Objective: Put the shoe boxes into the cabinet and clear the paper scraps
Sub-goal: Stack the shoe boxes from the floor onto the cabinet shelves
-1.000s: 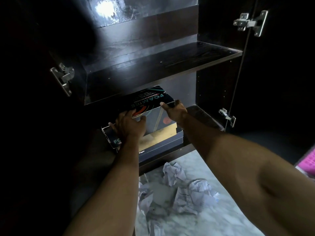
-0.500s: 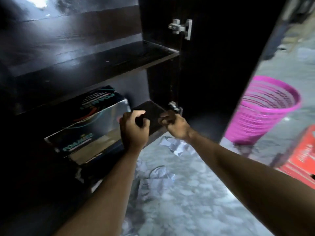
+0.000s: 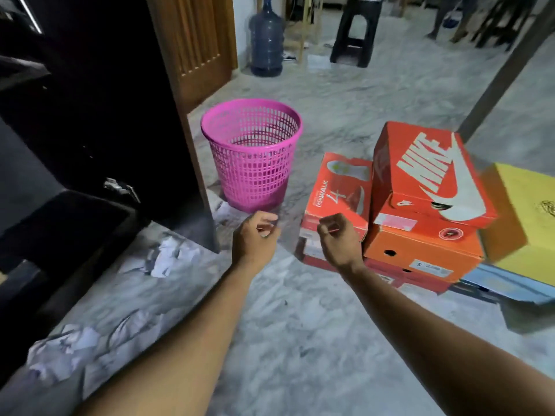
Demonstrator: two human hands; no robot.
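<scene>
Hands hang empty above the marble floor point(image 3: 300, 310): left hand point(image 3: 255, 235) and right hand point(image 3: 338, 240) both loosely curled, holding nothing. Just beyond the right one sit stacked orange shoe boxes point(image 3: 420, 205). Crumpled paper scraps point(image 3: 165, 255) lie by the open dark cabinet point(image 3: 90, 115), near a pink basket point(image 3: 252, 154).

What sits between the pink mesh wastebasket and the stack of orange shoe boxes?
In the head view, nothing: only bare grey marble floor separates the pink mesh wastebasket from the stack of orange shoe boxes.
</scene>
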